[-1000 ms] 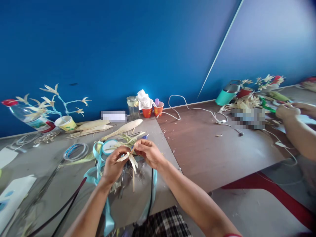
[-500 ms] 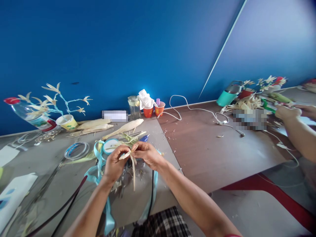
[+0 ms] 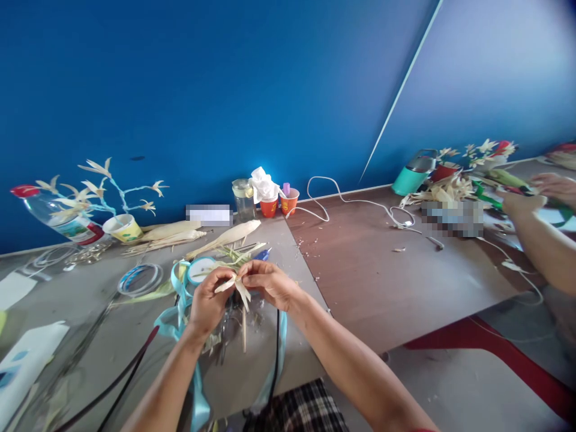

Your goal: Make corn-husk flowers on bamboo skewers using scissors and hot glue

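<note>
Between my two hands is a pale corn husk flower (image 3: 243,291), its strips spreading downward over a thin stick (image 3: 244,330). My left hand (image 3: 210,301) pinches it from the left with thumb and fingers closed. From the right, my right hand (image 3: 265,281) grips the top of the same flower between thumb and forefinger. Just behind the hands lie a roll of light blue ribbon (image 3: 201,270), a blue-handled tool (image 3: 263,254) and some green husk strips (image 3: 236,255). Loose ribbon (image 3: 168,321) trails beside my left wrist.
Husk flowers on blue stems stand in a paper cup (image 3: 122,228) beside a tilted plastic bottle (image 3: 67,219). Wire coils (image 3: 140,280) lie at left. Orange cups (image 3: 290,202) and a glass jar (image 3: 244,201) line the wall. At far right, a co-worker's hands (image 3: 524,207) work near green tape.
The husk strips between my hands have spread apart, showing more of the stick below. My hands stay nearly in place. The co-worker's far hand has moved up, away from the near one.
</note>
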### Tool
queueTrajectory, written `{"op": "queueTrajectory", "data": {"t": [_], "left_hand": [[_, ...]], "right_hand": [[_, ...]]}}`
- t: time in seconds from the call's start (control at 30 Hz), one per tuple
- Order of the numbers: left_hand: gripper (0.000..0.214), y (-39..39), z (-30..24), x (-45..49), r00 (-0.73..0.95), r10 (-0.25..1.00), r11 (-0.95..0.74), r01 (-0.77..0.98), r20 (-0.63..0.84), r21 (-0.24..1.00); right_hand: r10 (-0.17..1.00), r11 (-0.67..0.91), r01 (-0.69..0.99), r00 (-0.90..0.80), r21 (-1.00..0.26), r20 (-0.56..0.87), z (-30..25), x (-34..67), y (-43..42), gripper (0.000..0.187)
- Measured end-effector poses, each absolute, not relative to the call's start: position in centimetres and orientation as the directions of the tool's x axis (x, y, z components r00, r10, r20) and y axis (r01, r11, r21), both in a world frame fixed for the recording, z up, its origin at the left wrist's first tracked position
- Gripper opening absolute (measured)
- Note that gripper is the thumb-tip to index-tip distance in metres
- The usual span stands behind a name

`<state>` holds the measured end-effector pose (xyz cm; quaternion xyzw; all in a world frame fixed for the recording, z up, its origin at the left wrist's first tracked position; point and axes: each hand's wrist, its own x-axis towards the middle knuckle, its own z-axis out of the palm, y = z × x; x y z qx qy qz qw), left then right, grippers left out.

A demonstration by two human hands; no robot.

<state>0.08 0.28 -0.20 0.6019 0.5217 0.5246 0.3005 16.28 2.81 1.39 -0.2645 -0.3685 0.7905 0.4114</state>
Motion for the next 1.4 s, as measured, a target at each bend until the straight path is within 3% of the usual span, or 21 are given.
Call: {"op": "queueTrajectory", "data": {"t": [0.23, 0.5, 0.7, 0.93, 1.07, 1.2, 1.4], "left_hand": [[0.015, 0.4, 0.2, -0.3, -0.259, 0.935, -0.187, 0.218, 0.241, 0.958], [0.017, 0.6, -0.2, -1.1, -0.31, 0.914, -0.197, 0.224, 0.262, 0.954], [0.016, 0.5, 0.0, -1.3, -0.337, 0.898, -0.21, 0.238, 0.283, 0.948], [0.02, 0.4, 0.1, -1.1, -0.326, 0.907, -0.223, 0.164, 0.266, 0.961], [0.016, 0.2, -0.3, -1.3, -0.341, 0.868, -0.234, 0.362, 0.362, 0.902], [0.011, 0.2, -0.9, -1.7, -0.296, 0.782, -0.281, 0.618, 0.549, 0.734], [0.008, 0.4, -1.2, -1.9, -0.209, 0.73, -0.345, 0.708, 0.65, 0.616]], "right_hand": [[0.882, -0.402, -0.536, -0.443, -0.742, -0.157, 0.9, 16.7, 3.4, 0.024], [0.867, -0.398, -0.544, -0.487, -0.739, -0.109, 1.3, 15.9, 2.2, 0.029], [0.863, -0.416, -0.499, -0.48, -0.761, -0.157, 0.8, 15.2, 1.8, 0.038], [0.861, -0.347, -0.494, -0.505, -0.797, -0.061, 0.5, 14.7, 1.3, 0.046], [0.857, -0.357, -0.517, -0.513, -0.778, -0.052, 1.3, 15.0, 1.0, 0.031], [0.818, -0.405, -0.523, -0.574, -0.75, -0.041, 1.7, 15.5, 0.8, 0.03], [0.884, -0.25, -0.386, -0.466, -0.888, -0.046, 1.5, 15.6, 1.1, 0.039]]}}
